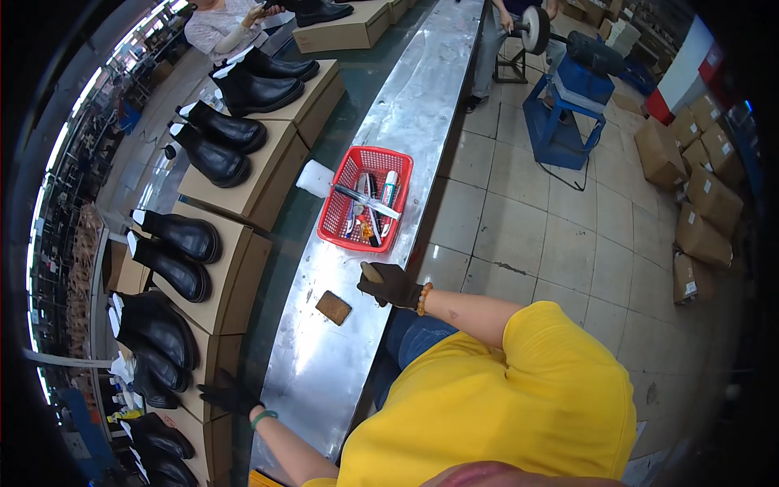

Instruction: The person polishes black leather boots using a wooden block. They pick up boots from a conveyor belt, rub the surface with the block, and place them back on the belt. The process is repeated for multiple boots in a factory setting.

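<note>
My right hand (398,286), in a dark glove, is closed around a small tan block-like piece (372,273) above the metal bench (312,369). Its exact kind does not show. A flat brown square pad (333,308) lies on the bench just left of that hand. My left hand (230,396), also gloved, reaches over the bench's left edge with its fingers apart. It is beside a cardboard box (213,357), close to the black ankle boots (154,341) standing on top. Whether the fingertips touch the box I cannot tell.
A red plastic basket (326,226) with brushes and tubes stands on the bench, a white pad (315,178) beside it. Boots on boxes (280,174) line the left side. A blue machine stand (560,122), stacked cartons (706,219) and two other people are farther off.
</note>
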